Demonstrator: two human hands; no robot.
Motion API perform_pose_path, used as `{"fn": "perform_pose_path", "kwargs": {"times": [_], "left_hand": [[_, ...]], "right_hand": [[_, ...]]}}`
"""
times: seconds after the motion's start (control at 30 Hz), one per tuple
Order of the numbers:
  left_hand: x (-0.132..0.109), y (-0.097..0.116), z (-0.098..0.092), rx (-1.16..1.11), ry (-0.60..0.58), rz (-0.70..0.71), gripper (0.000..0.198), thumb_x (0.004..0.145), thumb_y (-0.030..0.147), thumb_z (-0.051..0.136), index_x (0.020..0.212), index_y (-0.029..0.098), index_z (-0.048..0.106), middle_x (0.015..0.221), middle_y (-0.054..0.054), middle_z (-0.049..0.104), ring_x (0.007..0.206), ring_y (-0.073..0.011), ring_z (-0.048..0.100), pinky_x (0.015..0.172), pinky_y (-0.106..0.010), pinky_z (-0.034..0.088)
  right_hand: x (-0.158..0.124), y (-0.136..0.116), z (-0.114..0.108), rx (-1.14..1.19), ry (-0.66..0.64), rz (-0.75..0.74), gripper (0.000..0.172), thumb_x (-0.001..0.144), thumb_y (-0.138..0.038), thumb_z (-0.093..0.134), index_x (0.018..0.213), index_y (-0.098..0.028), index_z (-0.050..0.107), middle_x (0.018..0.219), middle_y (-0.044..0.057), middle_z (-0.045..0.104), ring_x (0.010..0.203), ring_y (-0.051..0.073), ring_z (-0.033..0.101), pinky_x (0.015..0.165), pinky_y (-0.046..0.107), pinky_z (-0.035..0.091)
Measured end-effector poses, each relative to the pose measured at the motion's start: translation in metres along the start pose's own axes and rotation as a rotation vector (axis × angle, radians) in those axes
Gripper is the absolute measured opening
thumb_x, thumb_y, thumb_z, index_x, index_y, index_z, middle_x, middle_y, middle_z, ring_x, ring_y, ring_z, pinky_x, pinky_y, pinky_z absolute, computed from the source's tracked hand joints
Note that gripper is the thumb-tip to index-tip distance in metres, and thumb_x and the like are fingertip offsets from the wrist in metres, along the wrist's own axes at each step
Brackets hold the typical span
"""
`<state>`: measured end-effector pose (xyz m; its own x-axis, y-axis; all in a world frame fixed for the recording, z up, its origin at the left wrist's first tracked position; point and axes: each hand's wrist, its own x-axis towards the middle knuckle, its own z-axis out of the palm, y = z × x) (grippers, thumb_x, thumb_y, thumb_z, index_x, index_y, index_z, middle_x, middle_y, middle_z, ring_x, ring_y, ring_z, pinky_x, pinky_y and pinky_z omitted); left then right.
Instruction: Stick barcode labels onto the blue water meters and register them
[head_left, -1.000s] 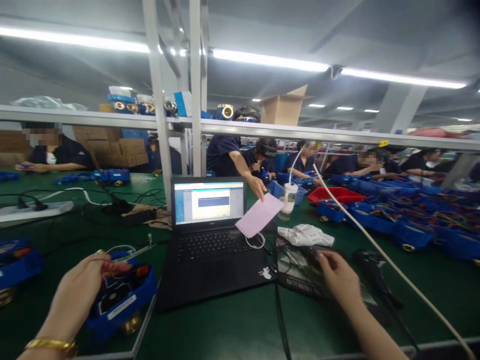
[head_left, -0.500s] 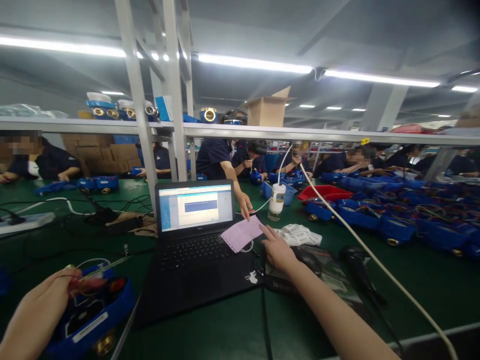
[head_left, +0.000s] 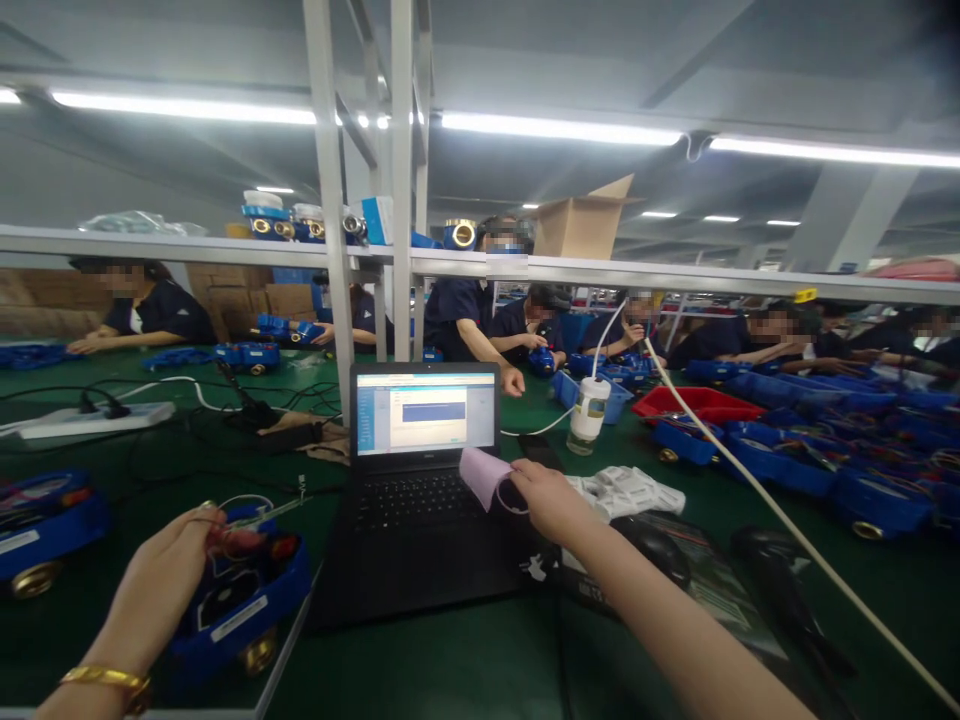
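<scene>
The right hand (head_left: 544, 500) pinches a thin pink paper slip (head_left: 482, 474), curled over at its top, just above the right end of the black laptop's (head_left: 420, 500) keyboard, mid-desk. The left hand (head_left: 161, 575), fingers closed, grips thin red wires (head_left: 240, 540) atop a rounded blue plastic meter housing (head_left: 247, 605) with a brass threaded port, near the front left edge of the green felt-covered desk (head_left: 450, 665). A crumpled white cloth (head_left: 630, 490) lies just right of the slip.
</scene>
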<state>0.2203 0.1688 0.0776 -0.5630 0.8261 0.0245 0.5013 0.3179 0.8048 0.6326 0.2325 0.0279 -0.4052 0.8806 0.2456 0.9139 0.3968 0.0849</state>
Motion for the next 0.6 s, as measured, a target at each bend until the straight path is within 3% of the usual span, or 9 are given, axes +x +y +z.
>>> {"fn": "perform_pose_path", "kwargs": {"times": [0.1, 0.17, 0.23, 0.33, 0.47, 0.6], "left_hand": [[-0.006, 0.008, 0.000, 0.001, 0.005, -0.028, 0.043, 0.074, 0.044, 0.030, 0.096, 0.017, 0.055, 0.113, -0.011, 0.054, 0.104, -0.0285, 0.049, 0.097, -0.043, 0.035], [-0.009, 0.011, -0.001, 0.006, 0.002, -0.051, 0.044, 0.076, 0.044, 0.029, 0.097, 0.016, 0.055, 0.111, -0.012, 0.054, 0.103, -0.0290, 0.049, 0.094, -0.043, 0.036], [-0.011, 0.012, -0.001, 0.005, 0.000, -0.072, 0.045, 0.076, 0.044, 0.030, 0.100, 0.016, 0.055, 0.109, -0.012, 0.054, 0.100, -0.0299, 0.049, 0.092, -0.044, 0.038], [-0.011, 0.009, -0.001, 0.002, -0.003, -0.050, 0.043, 0.076, 0.041, 0.031, 0.100, 0.016, 0.056, 0.107, -0.012, 0.055, 0.096, -0.0301, 0.050, 0.089, -0.045, 0.038], [-0.015, 0.011, 0.000, -0.015, -0.011, -0.014, 0.037, 0.076, 0.038, 0.034, 0.096, 0.016, 0.056, 0.112, -0.010, 0.055, 0.097, -0.0276, 0.050, 0.087, -0.041, 0.039], [-0.020, 0.018, 0.001, -0.028, -0.001, -0.045, 0.034, 0.076, 0.037, 0.036, 0.093, 0.016, 0.056, 0.112, -0.010, 0.056, 0.096, -0.0257, 0.050, 0.083, -0.036, 0.040]], "right_hand": [[-0.003, -0.040, -0.023, -0.022, 0.076, -0.059, 0.050, 0.077, 0.004, 0.041, 0.124, -0.010, 0.052, 0.130, 0.011, 0.043, 0.113, 0.026, 0.041, 0.094, 0.040, 0.041], [-0.009, -0.062, -0.026, -0.059, 0.131, -0.109, 0.047, 0.081, 0.000, 0.040, 0.127, -0.006, 0.049, 0.131, 0.012, 0.042, 0.115, 0.027, 0.038, 0.096, 0.041, 0.040], [-0.016, -0.079, -0.017, -0.092, 0.122, -0.160, 0.046, 0.082, -0.003, 0.041, 0.127, -0.002, 0.049, 0.132, 0.014, 0.042, 0.116, 0.029, 0.037, 0.096, 0.044, 0.041], [-0.030, -0.098, 0.009, -0.085, 0.005, -0.184, 0.046, 0.080, -0.005, 0.045, 0.125, 0.001, 0.050, 0.132, 0.017, 0.042, 0.113, 0.032, 0.041, 0.091, 0.045, 0.045], [-0.049, -0.113, 0.034, 0.039, -0.026, -0.138, 0.046, 0.074, -0.001, 0.046, 0.119, -0.003, 0.055, 0.132, 0.017, 0.043, 0.111, 0.030, 0.045, 0.090, 0.044, 0.047], [-0.068, -0.099, 0.034, 0.266, 0.190, -0.142, 0.035, 0.074, 0.000, 0.037, 0.100, -0.011, 0.059, 0.135, 0.013, 0.039, 0.119, 0.025, 0.040, 0.099, 0.041, 0.041]]}}
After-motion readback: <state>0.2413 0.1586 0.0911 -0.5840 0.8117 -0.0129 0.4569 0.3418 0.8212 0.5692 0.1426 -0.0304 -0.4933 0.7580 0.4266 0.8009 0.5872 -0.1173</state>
